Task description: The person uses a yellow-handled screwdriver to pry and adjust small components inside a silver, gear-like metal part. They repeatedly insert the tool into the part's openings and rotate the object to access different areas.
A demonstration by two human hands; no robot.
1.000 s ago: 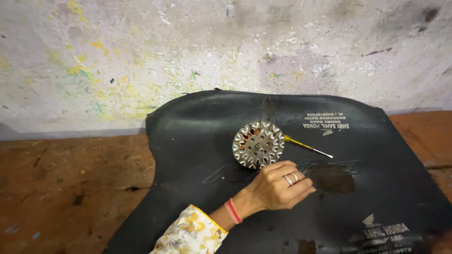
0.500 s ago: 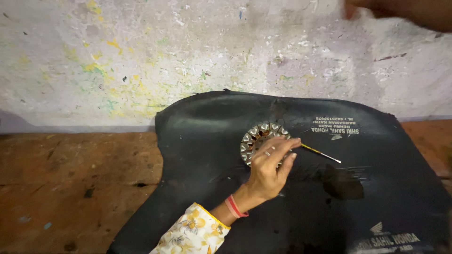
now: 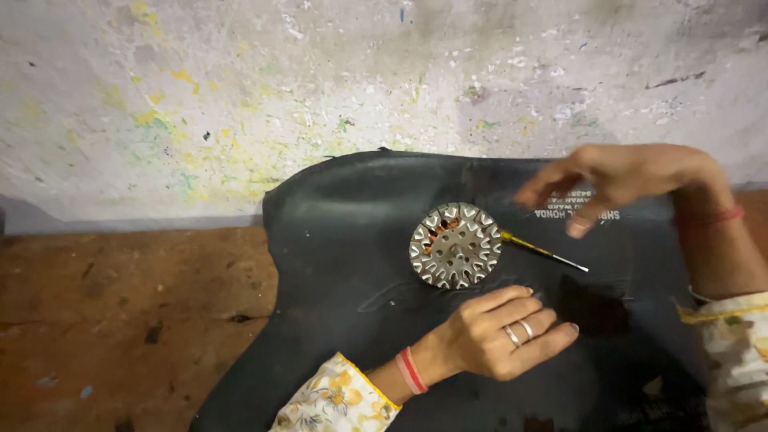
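A round metal disc (image 3: 456,244) with a toothed rim and copper windings lies flat on a black rubber mat (image 3: 336,240). A thin screwdriver (image 3: 544,253) with a yellow handle sticks out from under its right side. My left hand (image 3: 504,332), with rings and a red wristband, rests on the mat just below the disc, fingers loosely curled and holding nothing. My right hand (image 3: 616,180) hovers blurred above the mat, up and to the right of the screwdriver's tip. Its fingers are spread and nothing is in it.
The mat lies on a brown, stained floor (image 3: 120,320) and reaches back to a paint-speckled whitish wall (image 3: 240,96). A dark wet-looking patch (image 3: 592,308) marks the mat to the right of my left hand.
My left hand had reached up to the disc and screwdriver, then dropped back below the disc. My right hand came down from the top right to over the mat.
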